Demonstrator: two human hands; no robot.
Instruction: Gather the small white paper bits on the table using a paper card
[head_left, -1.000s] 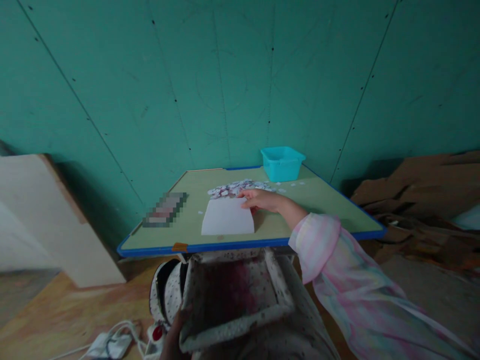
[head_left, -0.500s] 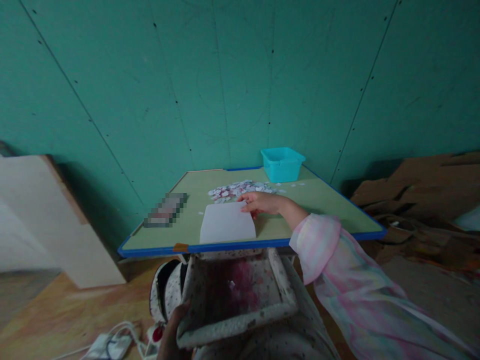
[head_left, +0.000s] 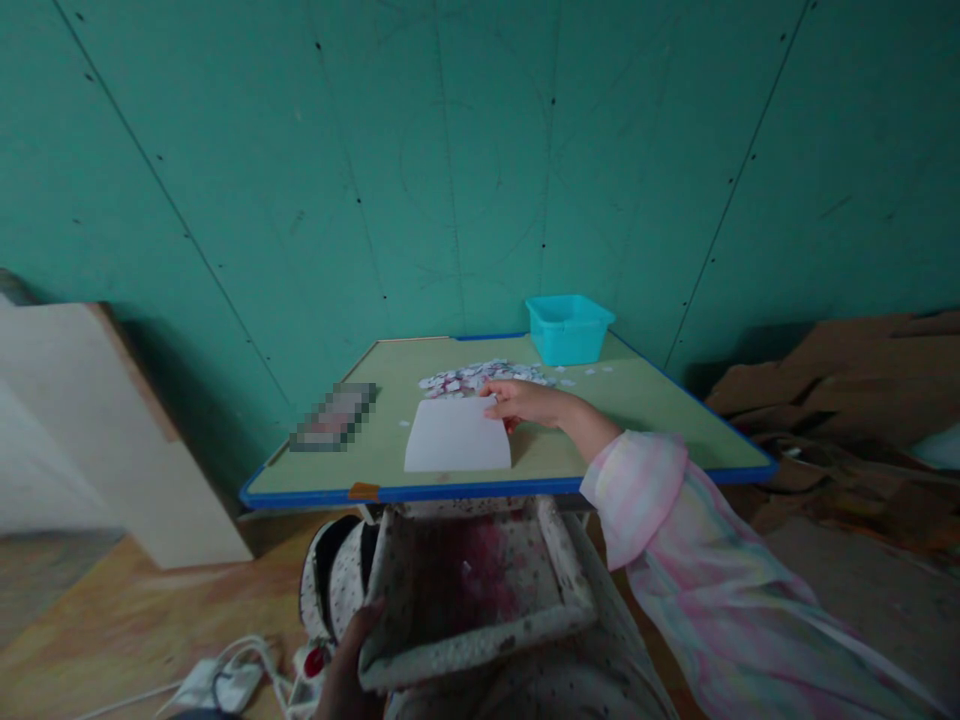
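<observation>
My right hand (head_left: 523, 401) rests on the green table (head_left: 645, 400) with its fingers pressed on the far right corner of a white sheet of paper (head_left: 457, 436). Just behind the sheet lies a heap of small white and pink paper bits (head_left: 480, 376). My left hand (head_left: 346, 662) is low in the view, fingers curled round the near edge of a speckled fabric bag (head_left: 480, 590) held open under the table's front edge. A few paper bits lie inside the bag.
A turquoise plastic tub (head_left: 568, 327) stands at the table's far right. A blurred flat item (head_left: 333, 416) lies on the table's left. A white power strip with cables (head_left: 217, 680) lies on the floor. Brown cardboard (head_left: 847, 400) is piled at the right, a pale board (head_left: 90, 430) at the left.
The sheet slid slightly toward the front edge under my right hand, then back a little. My left hand shifted its hold on the bag's edge.
</observation>
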